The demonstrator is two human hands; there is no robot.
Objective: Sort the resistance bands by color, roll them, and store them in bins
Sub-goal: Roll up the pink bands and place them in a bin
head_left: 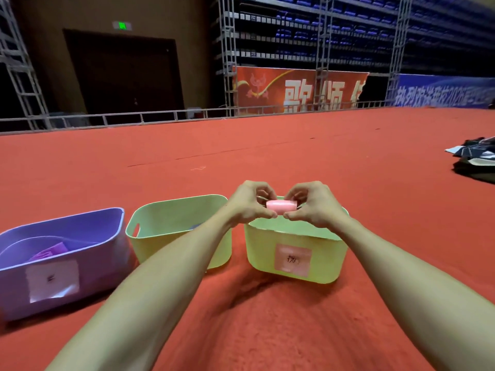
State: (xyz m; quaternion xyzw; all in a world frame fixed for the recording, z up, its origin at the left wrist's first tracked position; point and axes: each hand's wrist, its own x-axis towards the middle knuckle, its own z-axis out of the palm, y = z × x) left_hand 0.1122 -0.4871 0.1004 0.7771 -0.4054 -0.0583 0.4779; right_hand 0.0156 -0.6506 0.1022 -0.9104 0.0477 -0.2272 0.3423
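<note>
A red carpet (267,145) covers the floor of a big hall, with metal scaffolding (321,49) and a red banner (294,89) at the back. Far left of the pink-labelled bin (329,263) sits a purple bin (107,263) with a white label (52,281) and a purple band (48,254) inside. A green bin (171,210) stands between the two, just beside the pink-labelled bin. Above that bin's far rim, the left hand (249,204) pinches one end of a rolled pink band (281,205). The right hand (316,207) pinches the other end, so the roll is held in the air. A dark heap of cloth (476,162) lies well to the bin's right.
</note>
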